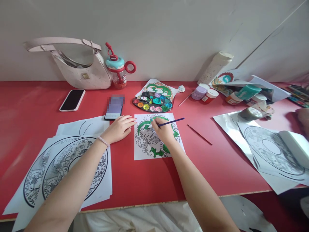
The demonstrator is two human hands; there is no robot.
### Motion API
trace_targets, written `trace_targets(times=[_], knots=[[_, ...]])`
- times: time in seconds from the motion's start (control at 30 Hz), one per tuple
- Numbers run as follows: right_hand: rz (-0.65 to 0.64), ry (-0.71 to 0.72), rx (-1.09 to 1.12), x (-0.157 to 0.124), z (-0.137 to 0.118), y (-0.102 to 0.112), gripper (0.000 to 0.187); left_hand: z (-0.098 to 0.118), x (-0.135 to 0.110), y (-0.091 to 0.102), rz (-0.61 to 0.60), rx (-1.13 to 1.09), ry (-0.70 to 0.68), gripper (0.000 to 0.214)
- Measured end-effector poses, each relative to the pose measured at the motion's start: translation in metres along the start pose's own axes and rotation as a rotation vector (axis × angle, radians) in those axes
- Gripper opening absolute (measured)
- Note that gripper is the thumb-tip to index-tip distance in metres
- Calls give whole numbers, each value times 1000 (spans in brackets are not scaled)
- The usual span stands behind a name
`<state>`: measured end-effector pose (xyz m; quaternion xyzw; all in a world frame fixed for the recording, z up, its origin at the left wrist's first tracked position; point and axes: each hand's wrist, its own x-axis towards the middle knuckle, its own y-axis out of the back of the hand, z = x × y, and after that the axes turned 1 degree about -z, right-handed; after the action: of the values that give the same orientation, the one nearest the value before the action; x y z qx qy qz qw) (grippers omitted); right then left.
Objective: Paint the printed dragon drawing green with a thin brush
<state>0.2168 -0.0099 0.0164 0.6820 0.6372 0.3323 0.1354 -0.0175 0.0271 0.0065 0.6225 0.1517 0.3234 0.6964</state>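
A white sheet with a circular dragon drawing (147,141), partly painted green, lies in the middle of the red table (145,180). My right hand (163,130) is closed on a thin blue-handled paintbrush (175,121), its tip down on the drawing's upper part. My left hand (119,127) rests flat with fingers stretched out, fingertips on the sheet's left edge; a bead bracelet sits on the wrist. A black palette (152,102) with several colour wells lies just beyond the sheet.
A stack of line-art sheets (60,161) lies at left, more (270,148) at right. Two phones (72,100) (114,108), a pale handbag (82,69), a pink bottle (118,69), paint jars (205,93), a spare brush (200,134), tape roll (251,113). Someone's hand (304,120) shows at far right.
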Motion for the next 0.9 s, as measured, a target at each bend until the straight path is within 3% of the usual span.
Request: trace_targets(times=[0.67, 0.9], knots=[[-5, -15, -17, 0, 0, 0, 38, 1, 1, -1, -6, -64, 20, 38], [62, 9, 42, -2, -2, 3, 37, 0, 1, -3, 13, -59, 12, 38]])
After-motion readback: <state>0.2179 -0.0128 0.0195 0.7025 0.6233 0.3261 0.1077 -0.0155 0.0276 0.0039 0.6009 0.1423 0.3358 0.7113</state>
